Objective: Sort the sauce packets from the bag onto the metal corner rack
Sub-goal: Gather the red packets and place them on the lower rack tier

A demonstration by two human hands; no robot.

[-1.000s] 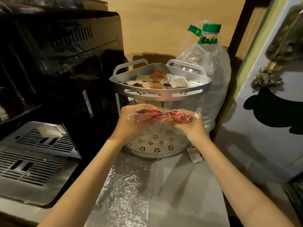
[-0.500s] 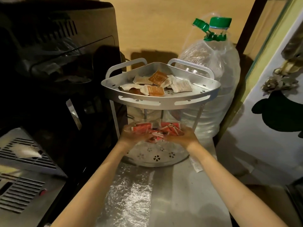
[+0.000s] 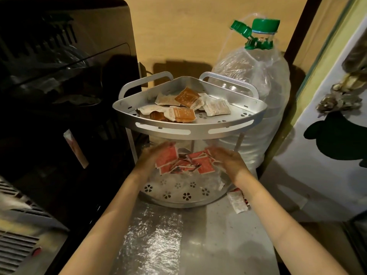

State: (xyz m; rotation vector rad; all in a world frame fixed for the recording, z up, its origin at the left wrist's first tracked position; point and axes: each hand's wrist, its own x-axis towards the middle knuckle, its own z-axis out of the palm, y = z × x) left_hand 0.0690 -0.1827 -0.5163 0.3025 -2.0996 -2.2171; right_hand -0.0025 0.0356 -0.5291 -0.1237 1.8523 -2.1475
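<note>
Both hands reach under the upper tier of the metal corner rack (image 3: 190,130) and over its lower tier. Left hand (image 3: 154,155) and right hand (image 3: 228,158) flank a loose heap of red sauce packets (image 3: 184,162); the left fingers lie fairly straight against the packet at that end, the right fingers look loosely bent beside the other end. Motion blur keeps me from telling whether either hand grips anything. A clear plastic bag (image 3: 213,181) lies crumpled just below the right hand on the perforated lower tier. Above the hands, brown and white sauce packets (image 3: 185,108) lie on the upper tier. Beside the right wrist, a white packet (image 3: 237,202) lies on the counter (image 3: 218,245). Beyond the right hand stands a large water bottle (image 3: 260,92)
</note>
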